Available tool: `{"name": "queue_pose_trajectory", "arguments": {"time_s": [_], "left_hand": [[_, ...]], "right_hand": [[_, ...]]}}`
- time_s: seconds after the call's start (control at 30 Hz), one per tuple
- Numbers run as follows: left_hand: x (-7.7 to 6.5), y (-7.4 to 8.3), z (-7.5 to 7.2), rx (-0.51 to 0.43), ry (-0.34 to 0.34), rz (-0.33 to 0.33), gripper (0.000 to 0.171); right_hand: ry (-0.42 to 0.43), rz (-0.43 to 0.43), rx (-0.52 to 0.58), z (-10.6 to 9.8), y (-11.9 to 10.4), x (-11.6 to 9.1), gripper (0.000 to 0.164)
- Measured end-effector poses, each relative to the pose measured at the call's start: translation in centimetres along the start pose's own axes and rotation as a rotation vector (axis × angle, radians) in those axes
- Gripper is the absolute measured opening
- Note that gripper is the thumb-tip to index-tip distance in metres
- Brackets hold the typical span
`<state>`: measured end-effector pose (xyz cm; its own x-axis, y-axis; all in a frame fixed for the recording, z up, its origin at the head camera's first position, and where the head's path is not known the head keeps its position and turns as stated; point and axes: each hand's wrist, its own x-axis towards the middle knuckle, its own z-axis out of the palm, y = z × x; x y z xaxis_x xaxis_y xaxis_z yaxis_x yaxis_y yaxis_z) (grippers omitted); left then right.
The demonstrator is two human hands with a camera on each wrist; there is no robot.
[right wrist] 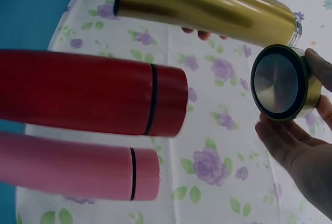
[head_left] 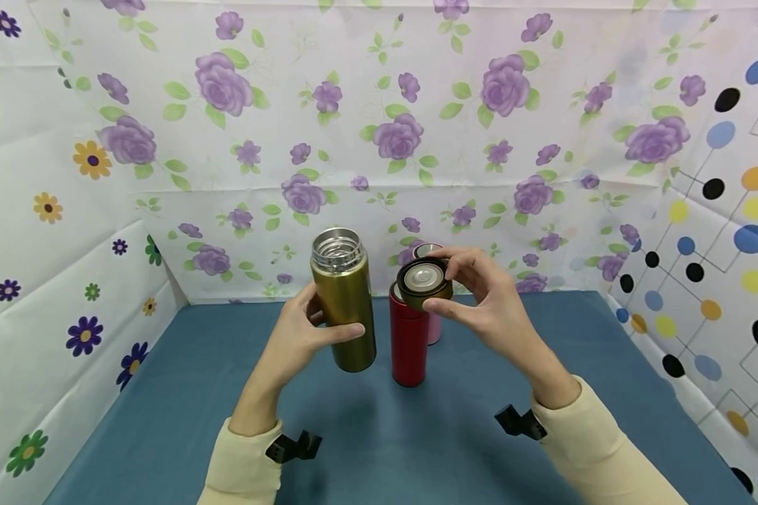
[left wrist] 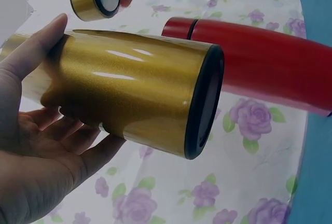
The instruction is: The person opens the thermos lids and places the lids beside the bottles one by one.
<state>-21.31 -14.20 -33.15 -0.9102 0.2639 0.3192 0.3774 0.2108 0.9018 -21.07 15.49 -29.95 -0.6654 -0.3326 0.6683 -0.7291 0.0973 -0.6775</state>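
My left hand grips a gold thermos bottle around its body and holds it above the table, slightly tilted. Its steel mouth is uncovered and shows threads. The gold lid is pinched by the fingers of my right hand, apart from the bottle; in the head view its silvery inner face is visible. Just behind the lid stands a red thermos, upright with its cap on. A pink thermos is mostly hidden behind the red one in the head view, but shows clearly in the right wrist view.
A blue cloth covers the table. Behind it hangs a white sheet with purple flowers. Patterned sheets also stand at the left and right sides. A small black device is strapped at each wrist.
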Motion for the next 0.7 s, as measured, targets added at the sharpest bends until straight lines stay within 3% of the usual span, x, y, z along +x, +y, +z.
{"name": "queue_pose_trajectory", "arguments": {"time_s": [0.43,0.7], "left_hand": [[-0.1,-0.2,-3.5,-0.003,0.076,-0.057,0.073],[-0.6,-1.1,-5.9,0.009,0.146,-0.095,0.076]], "right_hand": [[0.051,0.023,0.032,3.7,0.5,-0.3,0.037],[0.079,0.032,-0.025,8.2,1.1,0.0,0.037]]}}
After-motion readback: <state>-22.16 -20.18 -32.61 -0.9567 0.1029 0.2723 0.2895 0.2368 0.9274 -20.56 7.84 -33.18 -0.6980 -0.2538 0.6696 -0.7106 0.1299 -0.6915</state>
